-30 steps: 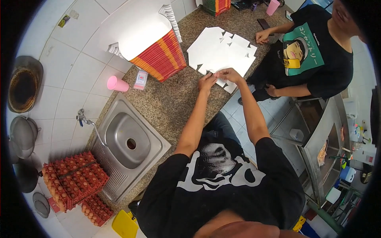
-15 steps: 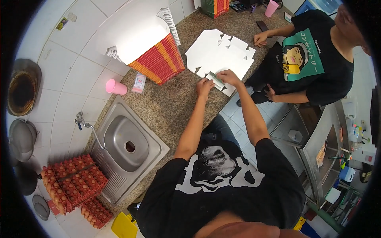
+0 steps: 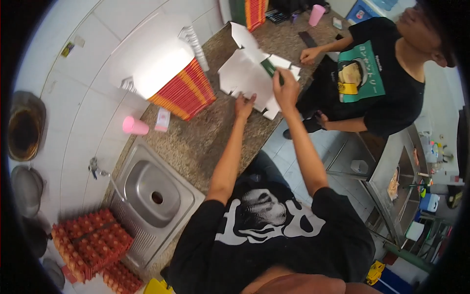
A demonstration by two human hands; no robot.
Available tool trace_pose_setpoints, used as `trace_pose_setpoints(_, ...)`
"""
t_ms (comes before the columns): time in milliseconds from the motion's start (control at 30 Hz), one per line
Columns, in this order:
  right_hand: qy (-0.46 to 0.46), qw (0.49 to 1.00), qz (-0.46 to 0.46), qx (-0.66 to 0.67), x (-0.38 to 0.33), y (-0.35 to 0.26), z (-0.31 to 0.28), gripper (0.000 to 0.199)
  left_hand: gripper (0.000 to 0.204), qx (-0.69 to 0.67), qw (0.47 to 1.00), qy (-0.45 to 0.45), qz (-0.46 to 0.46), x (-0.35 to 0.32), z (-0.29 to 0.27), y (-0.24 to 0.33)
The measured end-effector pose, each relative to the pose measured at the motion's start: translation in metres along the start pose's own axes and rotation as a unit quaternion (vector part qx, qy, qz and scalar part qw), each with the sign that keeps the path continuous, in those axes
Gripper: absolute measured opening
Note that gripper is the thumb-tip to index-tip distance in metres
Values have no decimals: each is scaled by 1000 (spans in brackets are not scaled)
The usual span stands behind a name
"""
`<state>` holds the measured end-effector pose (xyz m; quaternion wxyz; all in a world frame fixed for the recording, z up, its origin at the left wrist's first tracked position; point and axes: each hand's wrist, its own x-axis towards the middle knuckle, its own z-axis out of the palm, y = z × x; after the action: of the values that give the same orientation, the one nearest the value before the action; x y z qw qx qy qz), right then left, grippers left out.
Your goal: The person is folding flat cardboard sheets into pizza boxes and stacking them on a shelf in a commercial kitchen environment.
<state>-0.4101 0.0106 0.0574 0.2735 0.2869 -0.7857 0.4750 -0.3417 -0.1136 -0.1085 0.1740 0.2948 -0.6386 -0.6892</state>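
Note:
A flat white cardboard box blank (image 3: 247, 76) with several flaps is lifted off the speckled stone counter (image 3: 205, 137). My left hand (image 3: 244, 105) grips its lower edge. My right hand (image 3: 286, 88) holds its right side, where a dark green printed flap (image 3: 271, 68) shows. The sheet is bent, with one flap standing up at the top. A tall stack of flat red and yellow box blanks (image 3: 183, 90) with a white top lies just left of my hands.
A person in a black shirt (image 3: 377, 83) stands at the counter's right end, one hand (image 3: 309, 55) on it. A pink cup (image 3: 134, 126) and a small carton (image 3: 162, 119) stand near a steel sink (image 3: 156, 191). Egg trays (image 3: 90, 242) sit lower left. A second stack (image 3: 254, 11) lies far back.
The white blank lay flat on the counter under both hands; now both hands have lifted it and are bending it, with one flap raised.

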Motion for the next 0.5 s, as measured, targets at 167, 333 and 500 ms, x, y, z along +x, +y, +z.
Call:
trace_pose_setpoints(167, -133, 979, 64, 140, -75, -45, -32, 12, 69, -260, 948, -125, 130, -95, -4, 88)
trace_pose_setpoints(333, -268, 953, -32, 140, -125, -63, -68, 34, 30, 19, 996, 49, 75, -171, -73, 101)
trace_pose_setpoints(500, -16, 984, 180, 3, -93, -41, -84, 39, 30, -7, 994, 53, 97, -212, -134, 100)
